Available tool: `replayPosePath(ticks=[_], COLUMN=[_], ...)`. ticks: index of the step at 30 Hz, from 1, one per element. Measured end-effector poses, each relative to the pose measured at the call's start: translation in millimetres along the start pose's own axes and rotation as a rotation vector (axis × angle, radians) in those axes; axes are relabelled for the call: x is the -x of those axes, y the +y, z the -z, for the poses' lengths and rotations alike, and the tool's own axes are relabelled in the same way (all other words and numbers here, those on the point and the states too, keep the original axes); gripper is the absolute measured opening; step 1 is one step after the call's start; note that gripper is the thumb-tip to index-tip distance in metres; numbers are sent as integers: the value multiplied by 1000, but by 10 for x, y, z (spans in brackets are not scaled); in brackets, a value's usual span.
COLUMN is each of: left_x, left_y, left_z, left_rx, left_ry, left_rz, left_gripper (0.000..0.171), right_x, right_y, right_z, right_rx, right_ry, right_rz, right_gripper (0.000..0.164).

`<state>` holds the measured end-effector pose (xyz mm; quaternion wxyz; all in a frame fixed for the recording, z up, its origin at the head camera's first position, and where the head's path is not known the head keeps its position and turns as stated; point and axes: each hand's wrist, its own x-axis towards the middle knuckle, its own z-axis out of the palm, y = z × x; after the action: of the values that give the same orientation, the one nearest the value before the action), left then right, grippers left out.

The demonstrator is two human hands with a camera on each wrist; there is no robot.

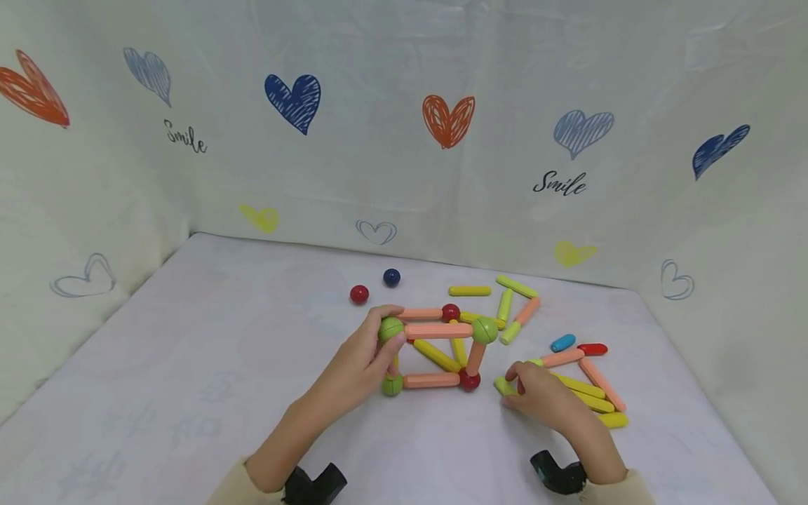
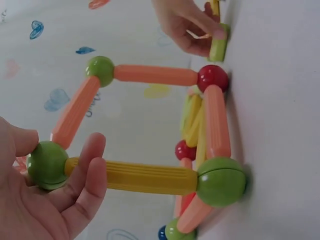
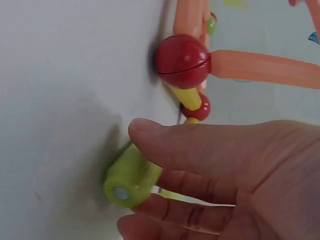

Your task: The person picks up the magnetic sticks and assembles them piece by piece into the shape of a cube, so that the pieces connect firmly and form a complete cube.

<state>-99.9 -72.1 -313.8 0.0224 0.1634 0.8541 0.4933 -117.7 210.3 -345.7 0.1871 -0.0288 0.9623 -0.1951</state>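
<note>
My left hand [image 1: 353, 368] grips a green ball [image 2: 42, 167] at the near upper left corner of a frame built of magnetic sticks and balls. From that ball a yellow stick [image 2: 150, 176] runs down to another green ball [image 2: 221, 181] on the table. Salmon sticks [image 1: 438, 331] form the near face's other sides, with a red ball [image 1: 469, 379] at its lower right corner. To the right of the frame, my right hand [image 1: 546, 400] pinches a light green stick [image 3: 127, 180] between thumb and fingers, close over the table. Its free end shows a round metal magnet.
Loose yellow sticks [image 1: 596, 402], a blue piece [image 1: 563, 343] and a red piece [image 1: 592, 348] lie around my right hand. Behind the frame are a red ball [image 1: 359, 294], a dark blue ball [image 1: 391, 278] and several yellow, green and salmon sticks. A heart-printed cloth [image 1: 379, 175] hangs behind.
</note>
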Motion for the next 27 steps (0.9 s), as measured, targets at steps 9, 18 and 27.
replayPosePath(ticks=[9,18,27], left_x=[30,51,52], left_y=[-21,3,-21], left_z=[117,123,87], left_rx=[137,99,95], left_ry=[-83,-71,-74], left_rz=[-63,-54,-74], left_gripper=[36,36,41], right_x=[160,346,305], right_y=[-168,-857,-1147], right_z=[52,-33,-320], right_rx=[-105,-330,-343], right_ry=[-19,103,416], right_rz=[231,520,453], right_gripper=[25,30,29])
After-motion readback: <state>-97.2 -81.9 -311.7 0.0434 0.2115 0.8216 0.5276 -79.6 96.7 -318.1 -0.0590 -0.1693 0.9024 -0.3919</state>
